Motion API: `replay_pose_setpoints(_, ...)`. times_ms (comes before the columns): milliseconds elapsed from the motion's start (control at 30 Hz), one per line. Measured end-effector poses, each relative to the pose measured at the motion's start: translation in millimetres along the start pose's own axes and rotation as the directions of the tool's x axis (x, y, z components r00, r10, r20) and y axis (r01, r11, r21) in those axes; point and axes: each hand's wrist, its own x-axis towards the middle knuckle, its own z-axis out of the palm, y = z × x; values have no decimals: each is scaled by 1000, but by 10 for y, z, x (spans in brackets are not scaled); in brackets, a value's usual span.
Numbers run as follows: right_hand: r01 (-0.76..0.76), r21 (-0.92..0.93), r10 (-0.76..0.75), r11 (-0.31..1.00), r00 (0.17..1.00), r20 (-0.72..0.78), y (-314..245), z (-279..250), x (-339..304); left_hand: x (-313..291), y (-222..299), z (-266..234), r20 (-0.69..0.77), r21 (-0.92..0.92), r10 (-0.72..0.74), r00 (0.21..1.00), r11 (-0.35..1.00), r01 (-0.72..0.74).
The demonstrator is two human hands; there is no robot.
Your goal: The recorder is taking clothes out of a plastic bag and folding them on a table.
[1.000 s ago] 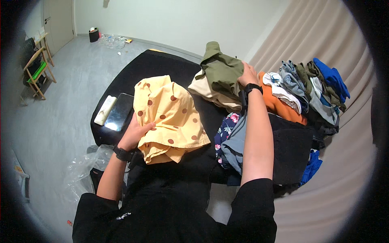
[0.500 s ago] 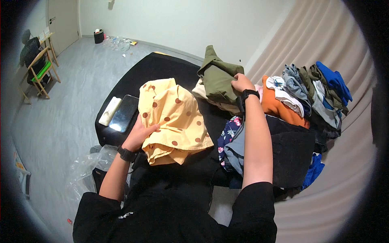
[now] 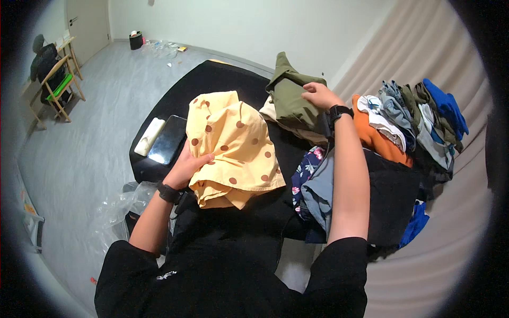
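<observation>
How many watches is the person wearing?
2. One dark wristwatch sits on the left wrist, beside the yellow dotted garment. The other wristwatch sits on the right wrist, next to the olive green garment.

Your black bed [image 3: 212,87] carries a yellow dotted garment [image 3: 236,146] mid-surface, an olive folded garment [image 3: 291,98] toward its far edge, and a dark tablet [image 3: 167,139] by its left edge.

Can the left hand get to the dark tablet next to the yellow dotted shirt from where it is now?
Probably yes. The left hand rests on the edge of the yellow dotted shirt, and the dark tablet lies just beside it on the black table, uncovered, with nothing between them.
</observation>
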Motion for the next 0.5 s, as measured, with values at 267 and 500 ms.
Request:
replay_pose_setpoints(267,180,134,-175,974,983,-48,65,-856,-567,536,419,103,25,58,115,993,992,-116)
replay_pose_setpoints(500,194,99,-154,976,936,-317,314,-967,-916,2114,658,528,565,286,592,575,513,-809)
